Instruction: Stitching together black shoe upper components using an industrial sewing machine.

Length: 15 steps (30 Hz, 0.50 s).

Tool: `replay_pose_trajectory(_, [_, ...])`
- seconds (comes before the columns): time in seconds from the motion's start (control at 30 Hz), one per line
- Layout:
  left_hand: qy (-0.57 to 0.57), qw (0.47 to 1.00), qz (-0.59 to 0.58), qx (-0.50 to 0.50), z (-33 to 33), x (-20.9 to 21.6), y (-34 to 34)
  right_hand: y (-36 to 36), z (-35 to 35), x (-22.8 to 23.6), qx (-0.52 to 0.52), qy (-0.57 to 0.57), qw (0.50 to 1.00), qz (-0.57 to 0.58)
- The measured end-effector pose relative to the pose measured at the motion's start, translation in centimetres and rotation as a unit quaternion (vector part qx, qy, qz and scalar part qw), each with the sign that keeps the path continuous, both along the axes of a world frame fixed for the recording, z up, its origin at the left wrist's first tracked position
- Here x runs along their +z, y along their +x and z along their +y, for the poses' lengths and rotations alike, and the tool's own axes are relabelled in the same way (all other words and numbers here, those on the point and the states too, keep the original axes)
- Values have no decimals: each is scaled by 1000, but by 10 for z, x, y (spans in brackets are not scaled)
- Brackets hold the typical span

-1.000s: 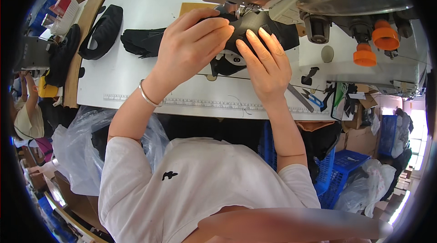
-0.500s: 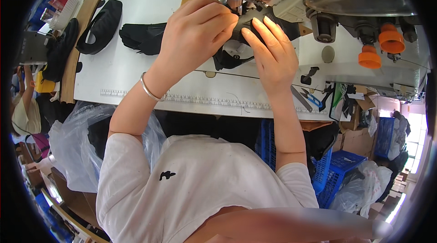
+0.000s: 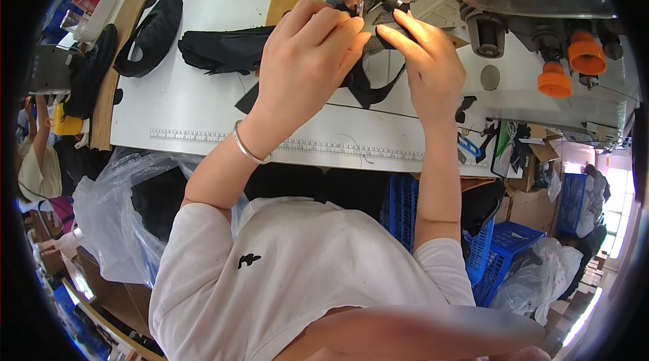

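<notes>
Beneath the sewing machine head, my left hand is closed in a pinch on a black fabric piece. A curved black band of this piece hangs toward me between my hands. My right hand is at the piece's right side. Its fingers are stretched out and apart, with the tips at the fabric beside the needle area. My fingers partly hide the needle area and the piece's far part. Left of my left hand lies a stack of black fabric pieces.
On the white table lie a black strap-shaped piece and a printed ruler scale. Blue-handled snips lie at the right. Orange knobs hang from the machine. Blue crates and a clear plastic bag are below.
Both hands have moved right, the left hand still pinched. My right fingers have lifted from lying flat and spread apart. The fabric piece has shifted right, its hanging band with it.
</notes>
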State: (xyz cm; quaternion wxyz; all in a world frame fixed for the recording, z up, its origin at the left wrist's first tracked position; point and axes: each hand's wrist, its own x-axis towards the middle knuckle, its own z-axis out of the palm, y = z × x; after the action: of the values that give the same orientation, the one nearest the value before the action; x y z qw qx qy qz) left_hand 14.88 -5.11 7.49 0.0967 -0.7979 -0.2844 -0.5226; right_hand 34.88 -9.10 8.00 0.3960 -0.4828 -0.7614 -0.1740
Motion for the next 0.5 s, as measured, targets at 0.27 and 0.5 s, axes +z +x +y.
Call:
replay_pose_trajectory(0.27, [2, 1000, -8, -8, -8, -4, -2, 10, 7, 4, -23, -50, 998, -8])
replay_pose_trajectory(0.5, [-8, 1000, 20, -15, -9, -1, -7, 4, -5, 8, -64, -90, 992, -64])
